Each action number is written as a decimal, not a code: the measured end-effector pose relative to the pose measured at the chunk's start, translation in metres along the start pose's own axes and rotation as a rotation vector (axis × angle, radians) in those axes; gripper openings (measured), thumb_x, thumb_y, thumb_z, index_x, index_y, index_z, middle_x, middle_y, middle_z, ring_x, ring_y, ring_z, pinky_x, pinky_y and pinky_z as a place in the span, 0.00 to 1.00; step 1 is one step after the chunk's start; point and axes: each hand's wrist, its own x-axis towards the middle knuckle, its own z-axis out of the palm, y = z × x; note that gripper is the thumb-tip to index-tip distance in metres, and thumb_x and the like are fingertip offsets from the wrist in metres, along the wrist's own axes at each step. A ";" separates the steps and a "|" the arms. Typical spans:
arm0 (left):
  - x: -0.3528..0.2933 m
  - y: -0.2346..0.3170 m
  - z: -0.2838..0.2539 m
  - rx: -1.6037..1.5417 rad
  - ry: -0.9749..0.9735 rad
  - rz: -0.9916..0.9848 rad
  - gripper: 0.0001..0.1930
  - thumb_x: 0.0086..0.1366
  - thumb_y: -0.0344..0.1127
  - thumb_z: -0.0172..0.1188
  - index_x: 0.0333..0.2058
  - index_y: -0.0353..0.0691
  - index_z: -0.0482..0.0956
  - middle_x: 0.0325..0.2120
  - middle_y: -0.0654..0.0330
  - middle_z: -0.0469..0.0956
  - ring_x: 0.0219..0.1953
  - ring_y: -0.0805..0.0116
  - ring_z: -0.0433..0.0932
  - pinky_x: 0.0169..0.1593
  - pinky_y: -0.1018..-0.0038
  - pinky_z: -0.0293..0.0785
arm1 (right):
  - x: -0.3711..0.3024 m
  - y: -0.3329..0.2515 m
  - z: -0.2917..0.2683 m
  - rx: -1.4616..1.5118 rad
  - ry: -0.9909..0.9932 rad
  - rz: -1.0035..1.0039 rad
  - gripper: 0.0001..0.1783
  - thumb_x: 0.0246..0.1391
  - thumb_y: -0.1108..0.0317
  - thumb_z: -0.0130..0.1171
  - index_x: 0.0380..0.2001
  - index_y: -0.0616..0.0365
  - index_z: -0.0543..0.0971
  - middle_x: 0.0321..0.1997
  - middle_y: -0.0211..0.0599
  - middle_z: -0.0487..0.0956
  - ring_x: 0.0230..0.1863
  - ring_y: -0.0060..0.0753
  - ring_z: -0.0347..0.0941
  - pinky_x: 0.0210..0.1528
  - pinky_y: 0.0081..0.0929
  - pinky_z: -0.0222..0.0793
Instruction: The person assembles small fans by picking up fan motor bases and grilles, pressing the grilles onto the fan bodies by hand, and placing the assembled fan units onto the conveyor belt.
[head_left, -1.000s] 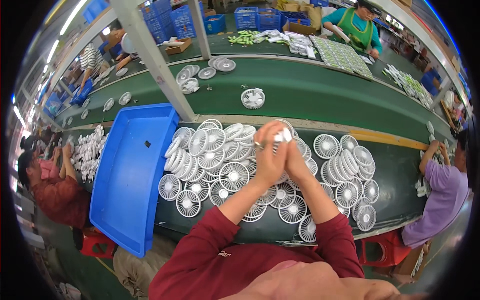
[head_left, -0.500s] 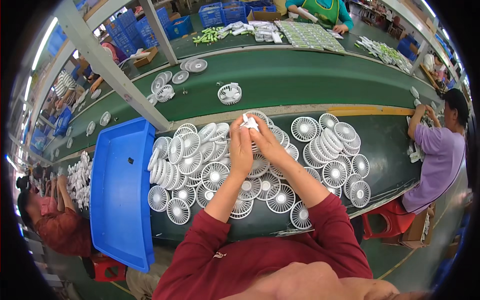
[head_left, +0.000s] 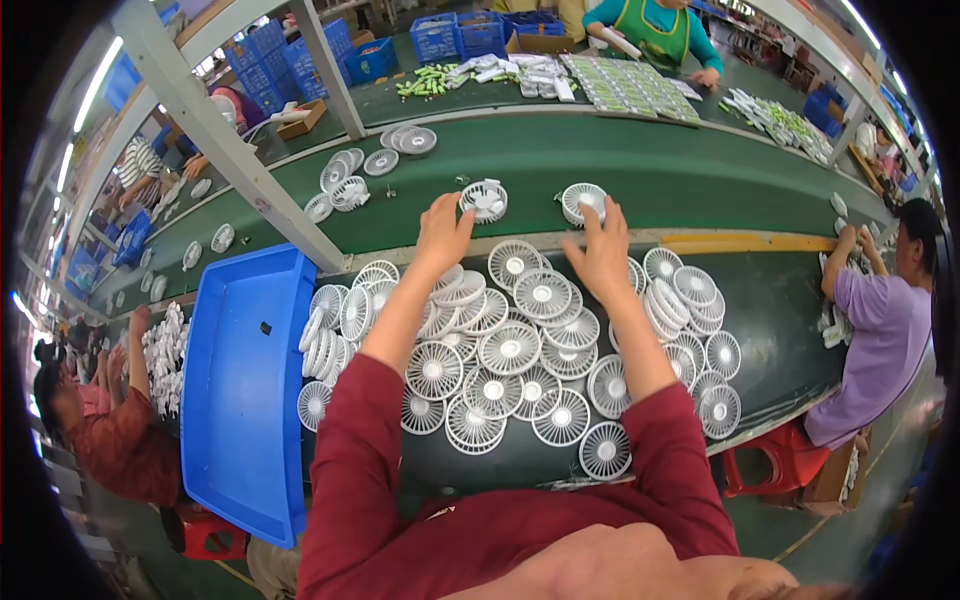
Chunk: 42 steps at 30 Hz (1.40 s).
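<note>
Both my arms reach forward over the table to the green belt. My left hand (head_left: pixel 443 236) is open, its fingers stretched out at the left rim of a round white fan housing (head_left: pixel 485 203) with white parts inside. To the right, my right hand (head_left: pixel 604 256) is open with fingers apart; its fingertips touch the near side of a second round white fan housing (head_left: pixel 582 203) on the belt. Under and between my forearms lie many white slotted fan grilles (head_left: pixel 510 346), round and overlapping in heaps.
A blue tray (head_left: pixel 240 400) stands left of the grilles, holding a small dark piece. More round white parts (head_left: pixel 350 193) lie on the belt (head_left: pixel 680 180) beside a metal post (head_left: pixel 225 140). Co-workers sit left and right (head_left: pixel 880 310); another person stands across the belt.
My hands have parted and moved forward to the belt; the small white piece they held together no longer shows. A second fan housing now sits on the belt at my right hand.
</note>
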 end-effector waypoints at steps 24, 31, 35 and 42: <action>-0.007 0.037 0.033 -1.118 0.224 -0.332 0.16 0.71 0.42 0.48 0.44 0.35 0.75 0.40 0.60 0.78 0.43 0.70 0.76 0.44 0.72 0.73 | -0.013 -0.038 -0.040 0.817 -0.233 0.018 0.18 0.50 0.67 0.64 0.44 0.63 0.78 0.48 0.40 0.78 0.48 0.35 0.74 0.50 0.29 0.69; -0.083 0.069 0.008 -1.743 0.107 -0.468 0.22 0.70 0.48 0.47 0.54 0.38 0.69 0.50 0.55 0.74 0.52 0.61 0.74 0.55 0.60 0.73 | -0.001 -0.074 -0.065 1.290 -0.256 0.290 0.18 0.50 0.70 0.64 0.46 0.60 0.76 0.39 0.30 0.81 0.38 0.17 0.75 0.41 0.20 0.73; -0.098 0.089 -0.004 -1.885 -0.135 -0.449 0.27 0.71 0.54 0.40 0.55 0.38 0.66 0.52 0.55 0.72 0.54 0.61 0.73 0.55 0.60 0.72 | 0.000 -0.091 -0.062 0.852 -0.126 -0.041 0.25 0.45 0.74 0.64 0.51 0.57 0.74 0.49 0.39 0.76 0.48 0.31 0.74 0.49 0.27 0.71; -0.103 0.086 -0.011 -2.000 -0.234 -0.477 0.22 0.72 0.52 0.39 0.54 0.44 0.68 0.51 0.58 0.73 0.52 0.64 0.74 0.53 0.62 0.74 | -0.007 -0.108 -0.056 0.520 -0.098 -0.447 0.29 0.45 0.63 0.64 0.54 0.52 0.73 0.60 0.44 0.66 0.59 0.51 0.62 0.59 0.43 0.62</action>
